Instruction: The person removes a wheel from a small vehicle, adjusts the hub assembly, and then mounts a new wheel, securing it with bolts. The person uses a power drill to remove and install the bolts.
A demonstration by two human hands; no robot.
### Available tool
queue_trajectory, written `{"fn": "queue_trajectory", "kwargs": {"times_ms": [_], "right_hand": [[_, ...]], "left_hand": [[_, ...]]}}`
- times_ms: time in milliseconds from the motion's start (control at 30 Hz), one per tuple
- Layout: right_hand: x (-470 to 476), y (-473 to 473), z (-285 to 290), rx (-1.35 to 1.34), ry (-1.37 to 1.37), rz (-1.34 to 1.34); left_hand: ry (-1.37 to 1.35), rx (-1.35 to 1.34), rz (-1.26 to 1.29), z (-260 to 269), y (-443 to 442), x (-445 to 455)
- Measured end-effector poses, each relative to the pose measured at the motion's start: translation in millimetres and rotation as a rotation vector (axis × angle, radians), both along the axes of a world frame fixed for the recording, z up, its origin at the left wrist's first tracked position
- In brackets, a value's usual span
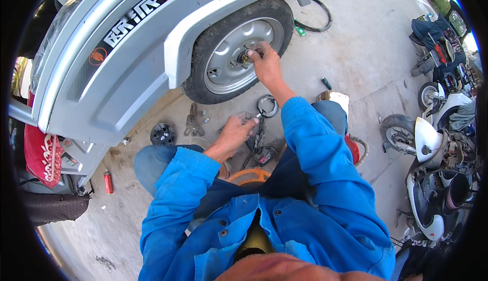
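A wheel with a black tyre (200,58) and a silver steel rim stands under the grey fender of a vehicle. My right hand (263,57) has its fingers at the wheel's hub (244,57), among the studs; whether it pinches a small part there cannot be told. Lower down, my left hand (238,128) holds a small metal part (259,115) between thumb and fingers. Just beyond it a metal ring (268,105) lies on the ground. Dark tools and parts (265,154) lie between my knees, partly hidden by the left hand.
Left of my hands are a black round hub part (163,134) and a three-armed metal puller (193,123). A red spray can (108,182) stands at the left. A dark green-handled tool (326,83) lies beyond my right knee. Scooters (427,138) are parked at the right.
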State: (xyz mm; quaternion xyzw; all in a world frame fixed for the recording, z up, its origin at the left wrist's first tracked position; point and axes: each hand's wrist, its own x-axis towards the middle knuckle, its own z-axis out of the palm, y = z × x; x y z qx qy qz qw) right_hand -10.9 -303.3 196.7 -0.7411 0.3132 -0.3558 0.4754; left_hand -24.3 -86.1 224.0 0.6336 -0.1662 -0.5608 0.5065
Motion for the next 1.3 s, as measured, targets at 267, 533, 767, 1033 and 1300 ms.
{"fn": "queue_trajectory", "kwargs": {"times_ms": [267, 533, 767, 1033, 1300], "right_hand": [[19, -3, -4, 0.16, -0.026, -0.094], [17, 2, -9, 0.125, -0.096, -0.142], [18, 13, 4, -0.05, 0.079, -0.162], [1, 19, 30, -0.374, 0.232, -0.096], [-46, 60, 18, -0.276, 0.261, 0.419]], "left_hand": [[0.101, -0.063, 0.016, 5, -15, 22], [0.406, -0.063, 0.07, -3, -6, 24], [0.658, -0.171, 0.472, -25, -9, 27], [0.602, -0.285, 0.541, -28, -18, 43], [0.531, -0.322, 0.552, -32, -24, 60]]}}
